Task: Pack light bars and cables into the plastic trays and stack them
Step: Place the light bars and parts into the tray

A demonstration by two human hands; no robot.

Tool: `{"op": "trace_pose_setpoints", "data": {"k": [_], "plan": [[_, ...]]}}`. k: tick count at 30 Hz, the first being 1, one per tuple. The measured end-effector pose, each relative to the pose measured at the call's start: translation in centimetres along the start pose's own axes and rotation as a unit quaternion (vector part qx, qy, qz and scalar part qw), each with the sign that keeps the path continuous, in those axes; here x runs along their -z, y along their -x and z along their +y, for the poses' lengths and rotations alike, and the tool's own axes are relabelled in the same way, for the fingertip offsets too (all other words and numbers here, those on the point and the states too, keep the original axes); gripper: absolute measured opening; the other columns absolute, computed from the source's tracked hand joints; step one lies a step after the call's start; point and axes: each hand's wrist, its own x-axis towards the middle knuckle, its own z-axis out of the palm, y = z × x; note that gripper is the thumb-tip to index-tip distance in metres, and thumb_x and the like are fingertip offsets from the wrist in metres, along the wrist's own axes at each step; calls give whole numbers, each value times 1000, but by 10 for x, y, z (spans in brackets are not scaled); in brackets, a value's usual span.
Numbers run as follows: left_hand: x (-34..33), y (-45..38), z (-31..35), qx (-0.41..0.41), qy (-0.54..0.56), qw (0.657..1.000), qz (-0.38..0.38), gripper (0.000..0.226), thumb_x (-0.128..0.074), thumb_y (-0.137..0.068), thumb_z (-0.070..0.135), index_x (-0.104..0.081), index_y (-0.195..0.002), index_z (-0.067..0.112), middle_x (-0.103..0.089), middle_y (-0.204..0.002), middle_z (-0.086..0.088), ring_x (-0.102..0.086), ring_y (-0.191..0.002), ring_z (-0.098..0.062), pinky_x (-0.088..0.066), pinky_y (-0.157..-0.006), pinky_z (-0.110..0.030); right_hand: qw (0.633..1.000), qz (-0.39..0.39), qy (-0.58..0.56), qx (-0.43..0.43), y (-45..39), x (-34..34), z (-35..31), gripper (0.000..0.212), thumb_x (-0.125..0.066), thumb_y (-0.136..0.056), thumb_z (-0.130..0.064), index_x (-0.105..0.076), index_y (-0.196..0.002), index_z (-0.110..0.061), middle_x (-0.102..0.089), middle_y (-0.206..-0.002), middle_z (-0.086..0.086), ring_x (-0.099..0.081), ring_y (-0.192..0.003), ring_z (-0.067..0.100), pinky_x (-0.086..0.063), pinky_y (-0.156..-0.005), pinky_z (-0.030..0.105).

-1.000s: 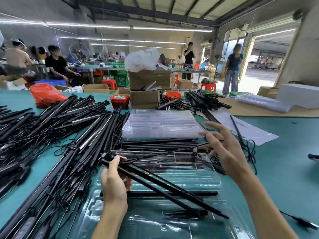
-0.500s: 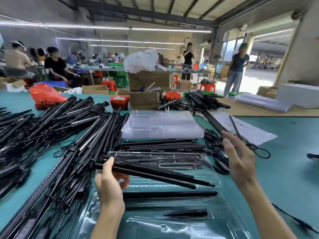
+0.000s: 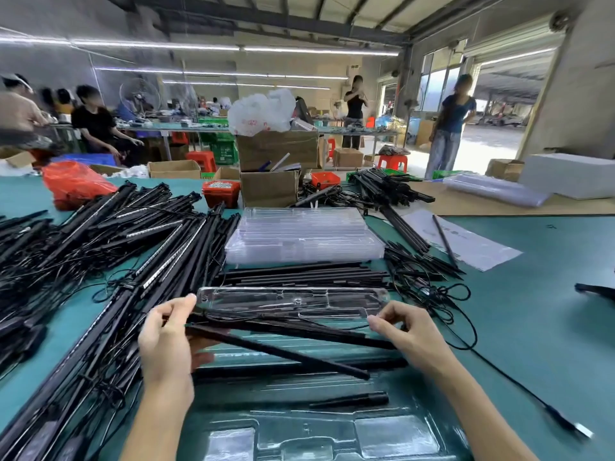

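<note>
Above the open tray (image 3: 319, 424), the left hand (image 3: 166, 344) and right hand (image 3: 411, 331) pinched the light bars (image 3: 283, 331); levelling them first would seat them cleanly.

A workshop hall with strip lights (image 3: 319, 49) overhead, a green-topped table (image 3: 549, 294), and an open doorway (image 3: 499, 104) at right.

A factory packing floor: long worktables (image 3: 532, 294), cardboard boxes (image 3: 269, 193), seated workers (image 3: 96, 124).

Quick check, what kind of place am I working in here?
Likely a factory packing floor: heaps of black light bars on a green table, a stack of clear plastic trays, cardboard boxes, other workers behind.
</note>
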Motion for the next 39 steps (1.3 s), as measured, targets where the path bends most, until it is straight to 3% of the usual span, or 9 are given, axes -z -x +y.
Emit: {"op": "trace_pose_setpoints", "data": {"k": [2,7,12,17,20,23,30,33,39], "plan": [[13,-9,-1,3,-51,998,-27,20,-73,-88,36,-69,-69,32,-66,-112,-22,-66,-95,-44,-51,-41,-32,1000,-4,19,0,-2,-2,2,21,-75,-88,-33,-67,-75,-18,-69,-76,-2,-61,-70,5,-45,-67,15],[29,-8,-3,-62,-182,978,-87,20,-77,-86,33,-69,-72,20,-65,-85,-26,-55,-55,-21,-50,-38,-32,998,16,65,9,-12,-6,5,23,-74,-89,-33,-61,-79,-17,-66,-76,-1,-59,-69,5,-45,-67,15],[26,5,-5,-117,-238,956,-125,21,-74,-81,47,-64,-78,29,-72,-78,9,-53,-42,-10,-46,-37,-25,994,1,107,-10,-18,-7,-2,24,-70,-92,-35,-55,-84,-17,-64,-78,-1,-59,-71,12,-49,-70,29],[30,5,-8,-125,-263,945,-147,17,-75,-88,24,-66,-79,35,-70,-80,10,-65,-89,-10,-60,-68,-45,984,-12,-173,-41,-7,17,-19,7,-68,-91,-16,-63,-94,-12,-74,-108,3,-70,-98,21,-51,-80,31],[28,7,-8,-132,-253,949,-131,16,-74,-89,20,-67,-79,29,-69,-78,3,-65,-79,-17,-60,-62,-44,938,-20,-347,-11,1,30,-34,6,-71,-84,-12,-70,-87,-17,-73,-109,15,-70,-90,25,-52,-69,27],[27,7,-7,-123,-204,965,-108,14,-73,-90,17,-65,-80,23,-67,-78,-5,-57,-61,-21,-47,-40,-22,901,-82,-426,12,-1,39,-48,18,-83,-77,-15,-71,-89,-9,-72,-94,19,-68,-78,26,-52,-64,28],[27,7,-7,-88,-190,971,-116,21,-73,-90,22,-63,-77,35,-68,-94,-8,-62,-83,-23,-53,-47,-30,954,66,-290,29,3,30,-32,34,-67,-85,-39,-72,-72,-8,-65,-67,16,-55,-58,22,-39,-51,23],[27,8,-6,-94,-196,969,-118,21,-73,-90,22,-61,-82,37,-70,-93,-5,-66,-88,-24,-58,-70,-48,973,87,-215,0,8,21,-16,44,-62,-86,-39,-65,-63,-1,-63,-58,15,-49,-46,19,-36,-42,21],[30,15,-6,-173,-298,918,-198,17,-66,-92,12,-58,-92,26,-47,-45,-5,-33,-38,-9,-34,-46,-18,972,87,-203,-76,8,17,0,60,-60,-94,-36,-54,-71,19,-60,-54,11,-46,-41,12,-36,-40,16]]}}
